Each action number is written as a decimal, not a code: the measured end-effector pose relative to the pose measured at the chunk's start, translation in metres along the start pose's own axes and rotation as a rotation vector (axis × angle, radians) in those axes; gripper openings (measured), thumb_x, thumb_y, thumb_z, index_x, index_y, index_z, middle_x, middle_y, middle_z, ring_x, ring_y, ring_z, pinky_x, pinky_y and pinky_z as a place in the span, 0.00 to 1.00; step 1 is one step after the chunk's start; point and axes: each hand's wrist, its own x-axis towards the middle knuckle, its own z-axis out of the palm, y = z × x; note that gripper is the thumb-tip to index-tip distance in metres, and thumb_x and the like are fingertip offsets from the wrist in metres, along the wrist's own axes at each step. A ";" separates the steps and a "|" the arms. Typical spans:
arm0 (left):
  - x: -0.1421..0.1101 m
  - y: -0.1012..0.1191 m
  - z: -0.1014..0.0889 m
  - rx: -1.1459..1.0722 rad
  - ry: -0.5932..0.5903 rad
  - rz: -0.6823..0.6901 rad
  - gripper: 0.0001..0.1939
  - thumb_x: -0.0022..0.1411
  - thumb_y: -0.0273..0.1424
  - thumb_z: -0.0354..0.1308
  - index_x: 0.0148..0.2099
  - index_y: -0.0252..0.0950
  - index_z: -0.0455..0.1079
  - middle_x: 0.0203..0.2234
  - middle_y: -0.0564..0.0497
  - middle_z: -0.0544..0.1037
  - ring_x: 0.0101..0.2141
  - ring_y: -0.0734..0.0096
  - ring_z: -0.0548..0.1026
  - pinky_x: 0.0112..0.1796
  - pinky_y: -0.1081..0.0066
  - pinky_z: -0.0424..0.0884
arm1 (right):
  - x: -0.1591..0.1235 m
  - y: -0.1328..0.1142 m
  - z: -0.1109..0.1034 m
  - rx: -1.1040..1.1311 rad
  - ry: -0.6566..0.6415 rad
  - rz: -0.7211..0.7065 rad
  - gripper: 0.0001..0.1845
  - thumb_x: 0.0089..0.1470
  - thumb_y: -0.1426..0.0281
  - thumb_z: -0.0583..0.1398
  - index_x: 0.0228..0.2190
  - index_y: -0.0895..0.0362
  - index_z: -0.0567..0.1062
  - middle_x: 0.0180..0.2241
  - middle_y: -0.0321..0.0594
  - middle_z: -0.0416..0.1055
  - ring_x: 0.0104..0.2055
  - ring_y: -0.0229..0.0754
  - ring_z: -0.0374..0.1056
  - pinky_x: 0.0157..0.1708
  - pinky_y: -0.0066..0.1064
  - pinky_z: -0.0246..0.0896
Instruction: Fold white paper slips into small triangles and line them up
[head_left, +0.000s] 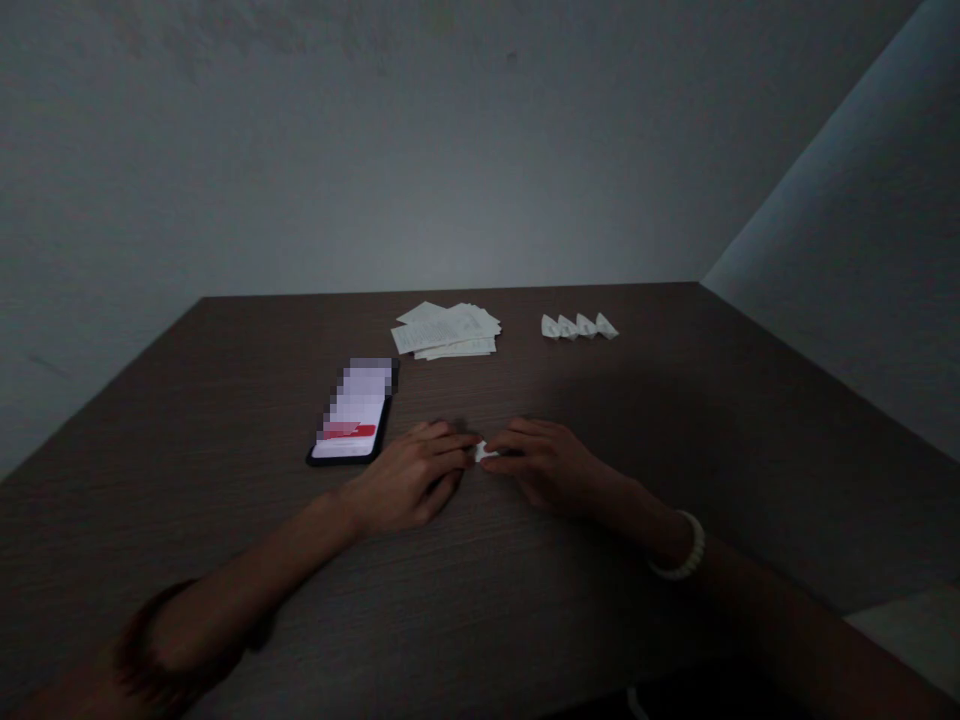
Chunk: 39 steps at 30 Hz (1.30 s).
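A small piece of white paper (482, 453) lies at the middle of the table, mostly covered by fingers. My left hand (420, 472) presses its fingertips on the paper's left side. From the other side my right hand (553, 462) pinches the paper between thumb and fingers. How the paper is folded cannot be made out under the fingers. Left of my left hand lies a phone (352, 410) with its screen lit, partly blurred out.
Toward the back of the brown table (300, 330) lies a loose pile of printed paper slips (450, 330). To its right stand several small folded paper pieces (579, 327) in a row. A grey wall (450, 180) rises behind the table.
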 end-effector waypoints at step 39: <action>-0.005 -0.004 0.001 -0.149 0.160 -0.080 0.10 0.66 0.25 0.51 0.48 0.34 0.67 0.38 0.47 0.74 0.40 0.66 0.73 0.42 0.65 0.71 | 0.019 -0.008 0.005 0.416 0.296 0.285 0.02 0.54 0.73 0.60 0.29 0.57 0.73 0.30 0.37 0.74 0.33 0.38 0.65 0.40 0.33 0.57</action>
